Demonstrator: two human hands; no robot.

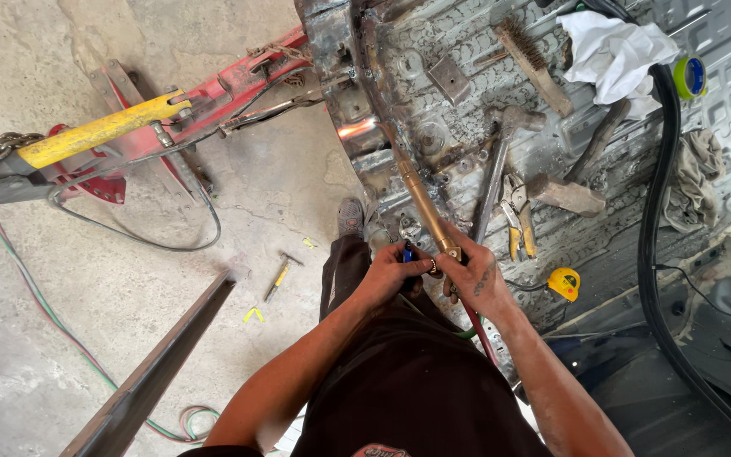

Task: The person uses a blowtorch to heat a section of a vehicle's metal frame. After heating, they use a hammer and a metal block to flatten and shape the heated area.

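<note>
Both hands grip brass torch [423,201]: right hand [477,279] clasps handle, left hand [391,272] pinches valve; flame at burnt metal floor panel [467,59].

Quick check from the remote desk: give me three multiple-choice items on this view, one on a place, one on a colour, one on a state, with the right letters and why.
1. Where does the yellow tape measure lie?
A. on the metal floor panel, right of the right hand
B. on the concrete beside the chain
C. on top of the white cloth

2. What colour are the handles of the pliers?
A. red
B. yellow
C. blue

3. What is the state of the long brass torch?
A. unlit, lying on the concrete
B. lit, with a flame at its tip
C. unlit, hanging from a hook

Answers:
1 A, it sits on the panel near the right wrist.
2 B, both grips are yellow.
3 B, an orange glow shows at the tip while the left hand and right hand grip its base.
</note>
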